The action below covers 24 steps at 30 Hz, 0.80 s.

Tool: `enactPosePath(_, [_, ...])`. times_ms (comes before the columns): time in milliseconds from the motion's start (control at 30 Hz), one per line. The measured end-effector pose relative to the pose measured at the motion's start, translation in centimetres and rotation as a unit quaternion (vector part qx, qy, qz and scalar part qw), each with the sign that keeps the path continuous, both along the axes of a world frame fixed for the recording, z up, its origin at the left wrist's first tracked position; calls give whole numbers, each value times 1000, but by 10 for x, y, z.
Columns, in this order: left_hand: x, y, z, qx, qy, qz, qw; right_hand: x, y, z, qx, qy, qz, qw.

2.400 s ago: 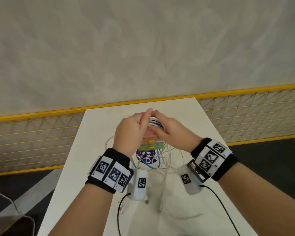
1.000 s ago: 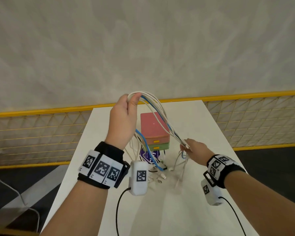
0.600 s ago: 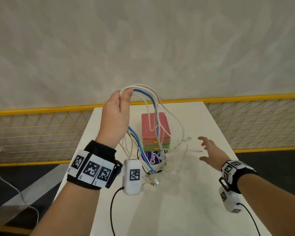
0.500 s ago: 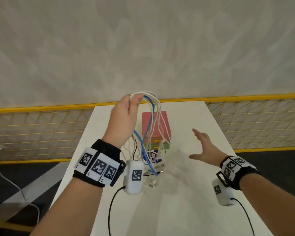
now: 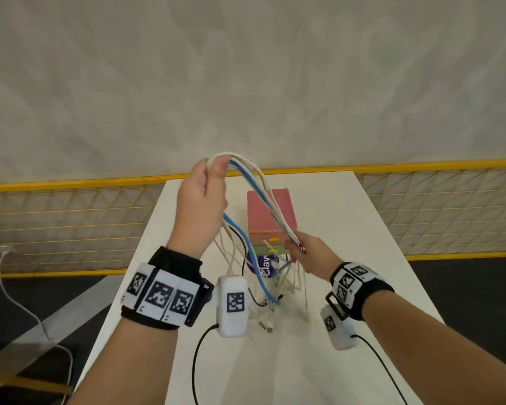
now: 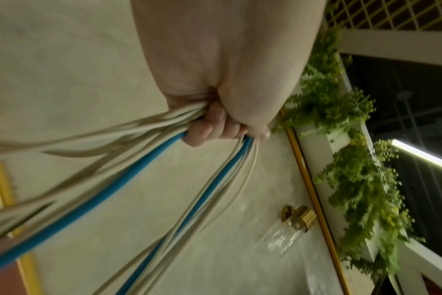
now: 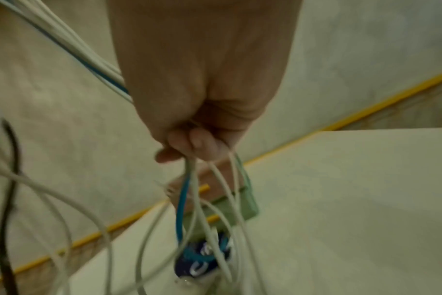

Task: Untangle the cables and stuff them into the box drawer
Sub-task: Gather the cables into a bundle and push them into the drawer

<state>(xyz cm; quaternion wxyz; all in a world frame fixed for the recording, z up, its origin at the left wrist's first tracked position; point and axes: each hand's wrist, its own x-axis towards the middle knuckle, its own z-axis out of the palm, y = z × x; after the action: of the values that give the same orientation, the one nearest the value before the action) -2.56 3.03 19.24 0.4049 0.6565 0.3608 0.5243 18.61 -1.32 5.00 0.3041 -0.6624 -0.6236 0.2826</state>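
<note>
My left hand (image 5: 202, 197) is raised above the white table (image 5: 333, 217) and grips the top of a bundle of cables (image 5: 263, 197), several white ones, a blue one and a thin black one. The cables arch over my left hand (image 6: 215, 123) and hang down on both sides. Lower and to the right, my right hand (image 5: 304, 252) grips the same cables (image 7: 189, 199) in front of the box. The box drawer (image 5: 270, 211) is a small stack with a pink top, a pink drawer and a green drawer with yellow handles. Loose plug ends (image 5: 268, 324) dangle to the table.
A purple and white container (image 5: 265, 267) stands in front of the box, behind the hanging cables. A yellow mesh railing (image 5: 70, 223) runs behind the table on both sides. A white cable (image 5: 21, 299) lies on the dark floor at the left.
My right hand, open and away from the cables half a second ago, has come back left and taken hold of the hanging strands. My left hand stays raised with the bundle.
</note>
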Motion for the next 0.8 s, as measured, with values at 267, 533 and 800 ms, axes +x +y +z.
enactPosePath(267, [-5, -9, -1, -2, -22, 0, 1000, 25, -14, -41, -97, 27, -23, 995])
enactPosePath(533, [-2, -17, 1, -5, -35, 1, 999, 43, -6, -35, -159, -123, 1, 980])
enactPosePath(800, [-1, -15, 10, 7, -44, -11, 999, 56, -5, -14, -271, -208, -21, 940])
